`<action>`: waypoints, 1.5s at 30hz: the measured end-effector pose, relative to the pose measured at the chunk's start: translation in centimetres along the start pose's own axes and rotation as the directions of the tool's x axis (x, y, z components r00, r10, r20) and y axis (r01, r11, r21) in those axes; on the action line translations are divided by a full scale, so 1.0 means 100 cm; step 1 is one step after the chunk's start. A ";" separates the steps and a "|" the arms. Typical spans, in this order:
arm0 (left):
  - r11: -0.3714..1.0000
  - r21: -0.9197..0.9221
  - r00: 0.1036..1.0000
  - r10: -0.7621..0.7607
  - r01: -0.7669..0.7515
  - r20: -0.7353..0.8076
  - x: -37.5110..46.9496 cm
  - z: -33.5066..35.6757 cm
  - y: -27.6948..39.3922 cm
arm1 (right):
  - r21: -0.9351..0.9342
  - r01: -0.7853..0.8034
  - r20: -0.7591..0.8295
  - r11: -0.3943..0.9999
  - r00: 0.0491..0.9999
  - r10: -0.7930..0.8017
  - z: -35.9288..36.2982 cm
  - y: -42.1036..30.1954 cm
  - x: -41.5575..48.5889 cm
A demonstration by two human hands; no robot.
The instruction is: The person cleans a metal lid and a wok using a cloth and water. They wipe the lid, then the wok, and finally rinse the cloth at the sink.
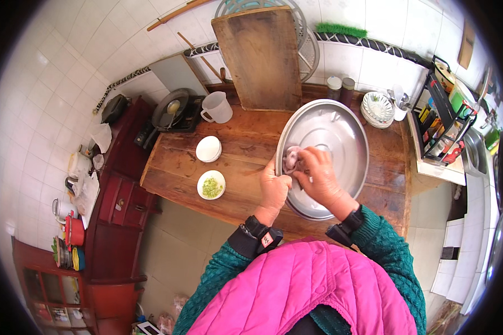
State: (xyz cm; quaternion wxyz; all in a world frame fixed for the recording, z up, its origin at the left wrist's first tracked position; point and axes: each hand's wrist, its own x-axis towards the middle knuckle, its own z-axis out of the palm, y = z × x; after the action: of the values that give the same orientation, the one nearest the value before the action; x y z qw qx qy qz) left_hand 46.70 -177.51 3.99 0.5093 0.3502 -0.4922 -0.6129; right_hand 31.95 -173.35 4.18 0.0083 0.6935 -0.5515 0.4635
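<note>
A large round metal basin [346, 142] is tilted over the wooden table before me. My left hand [273, 188] grips its left rim, with the thumb over the edge. Inside the basin, my right hand [320, 178] has its fingers curled against a pale pink, wet lump that looks like raw meat [292, 159]. This lump lies at the basin's left wall, partly covered by the right fingers. To the left stand a white bowl of chopped green vegetable [211, 187] and a small stack of white bowls [208, 148].
A wooden cutting board [260, 58] leans on the tiled wall behind the table [243, 130]. A plastic measuring jug [218, 107] stands near a wok [170, 109] at back left. Stacked glass dishes [377, 109] and a black spice rack [446, 121] are at right.
</note>
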 end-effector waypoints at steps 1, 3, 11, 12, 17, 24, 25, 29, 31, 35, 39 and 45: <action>1.000 0.020 1.000 -0.014 0.014 -0.001 0.000 0.001 0.001 | -0.021 0.032 0.044 0.999 0.999 -0.031 0.002 -0.004 -0.003; 0.998 0.058 0.999 0.032 -0.031 -0.003 0.000 0.003 0.002 | 0.045 0.164 0.114 0.986 0.979 -0.168 0.002 -0.008 -0.004; 0.957 0.291 0.997 -0.034 0.015 0.062 -0.007 -0.001 -0.006 | -0.239 0.349 -0.019 0.906 0.931 -0.363 -0.008 0.081 0.053; 0.958 0.285 0.998 -0.010 -0.005 0.054 -0.007 0.000 -0.008 | -0.293 0.294 -0.015 0.910 0.950 -0.312 -0.007 0.098 0.046; 0.988 0.154 0.999 -0.022 0.017 0.027 -0.005 -0.001 -0.024 | -0.395 -0.088 -0.087 0.914 0.995 0.058 0.002 0.152 -0.042; 0.996 0.093 0.995 0.024 -0.015 -0.096 0.013 -0.004 -0.056 | -0.095 -0.431 0.138 0.897 0.887 0.440 0.047 0.059 -0.119; 0.998 0.061 0.995 0.039 -0.033 -0.097 0.014 -0.004 -0.061 | 0.020 -0.470 0.175 0.883 0.871 0.459 0.054 0.043 -0.114; 0.982 -0.025 0.979 -0.189 0.188 -0.070 0.014 -0.011 -0.063 | 0.314 -0.321 0.075 0.893 0.946 0.314 0.071 0.027 -0.077; 0.994 -0.027 0.989 -0.108 0.106 -0.103 0.013 -0.013 -0.062 | 0.364 -0.213 0.068 0.906 0.977 0.202 0.069 0.038 -0.071; 0.999 0.042 0.983 0.004 0.004 -0.182 0.013 -0.022 -0.061 | 0.082 -0.318 0.300 0.945 0.912 0.281 0.043 0.069 -0.106; 0.993 0.086 0.987 -0.063 0.076 -0.151 0.013 -0.032 -0.080 | -0.003 -0.470 0.316 0.883 0.837 0.447 0.039 0.107 -0.139; 0.963 0.164 0.963 -0.182 0.216 -0.198 0.004 -0.038 -0.133 | 0.247 -0.390 0.329 0.887 0.895 0.302 0.088 0.076 -0.170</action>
State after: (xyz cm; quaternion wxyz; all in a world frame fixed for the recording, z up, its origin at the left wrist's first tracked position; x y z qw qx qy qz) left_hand 46.39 -178.85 -9.78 0.4529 0.4979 -0.4606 -0.5787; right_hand 32.36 -168.08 -15.71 -0.2613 0.6343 -0.5840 0.4340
